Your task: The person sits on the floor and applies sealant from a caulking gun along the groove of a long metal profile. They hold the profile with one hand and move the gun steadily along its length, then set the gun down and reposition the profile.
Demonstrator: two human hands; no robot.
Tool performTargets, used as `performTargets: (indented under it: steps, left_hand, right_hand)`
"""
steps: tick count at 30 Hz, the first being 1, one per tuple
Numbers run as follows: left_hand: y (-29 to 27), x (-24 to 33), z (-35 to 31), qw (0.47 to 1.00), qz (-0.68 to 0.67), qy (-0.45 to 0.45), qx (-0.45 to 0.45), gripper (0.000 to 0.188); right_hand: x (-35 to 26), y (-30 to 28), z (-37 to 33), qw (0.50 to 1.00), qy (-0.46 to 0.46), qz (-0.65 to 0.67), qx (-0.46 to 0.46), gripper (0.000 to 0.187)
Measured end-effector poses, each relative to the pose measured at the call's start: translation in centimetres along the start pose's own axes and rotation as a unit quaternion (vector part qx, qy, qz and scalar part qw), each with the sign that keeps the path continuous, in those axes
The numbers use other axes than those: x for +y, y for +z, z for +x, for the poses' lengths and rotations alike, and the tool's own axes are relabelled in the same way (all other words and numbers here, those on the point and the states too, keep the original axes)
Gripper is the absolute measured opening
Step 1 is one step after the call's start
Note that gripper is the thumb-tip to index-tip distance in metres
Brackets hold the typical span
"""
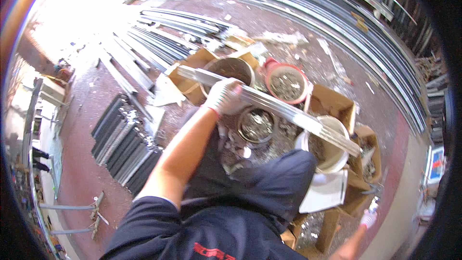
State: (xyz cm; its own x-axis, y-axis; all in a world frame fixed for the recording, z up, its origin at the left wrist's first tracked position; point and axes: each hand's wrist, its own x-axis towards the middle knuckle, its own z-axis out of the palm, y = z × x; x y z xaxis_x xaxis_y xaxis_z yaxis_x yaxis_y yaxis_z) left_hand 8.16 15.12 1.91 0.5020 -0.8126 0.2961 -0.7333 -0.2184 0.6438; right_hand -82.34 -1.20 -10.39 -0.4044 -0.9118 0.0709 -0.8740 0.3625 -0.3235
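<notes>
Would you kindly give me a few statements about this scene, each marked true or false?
1. The left hand grips the silver bars. True.
2. The right hand is also on the silver bars. False: it is away from them, at the lower right.
3. The red bucket holds scraps. True.
4. The left hand is bare. False: it wears a glove.
5. Dark bars lie on the floor at the left. True.

Looks steeply down from the wearer's head through a fisheye, close above the dark shirt (pixel 185 233) at six o'clock. Takes in the left hand (pixel 224 97) near the centre, the right hand (pixel 369 217) at four o'clock, and floor (pixel 79 163) spreading well beyond, out to bright glare (pixel 82 14) at ten o'clock.
</notes>
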Motion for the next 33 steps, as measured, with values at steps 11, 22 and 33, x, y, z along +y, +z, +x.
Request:
performTargets:
  steps: [11,22,33]
  left_hand:
    - [5.7,3.3,0.5,0.979,-0.199,-0.012,0.033,0.024]
    - [7.0,2.5,-1.8,0.957,-0.254,-0.029,-0.138,0.032]
    - [2.8,0.8,4.7,0.630,-0.731,-0.222,-0.140,0.079]
  right_hand:
    - [-27.0,-15.9,-5.7,0.914,-0.097,0.381,0.098,0.063]
    - [-53.0,-8.9,-14.1,0.729,-0.250,0.636,-0.030,0.053]
    - [-70.8,0.6,-31.1,0.564,-0.456,0.643,-0.247,0.055]
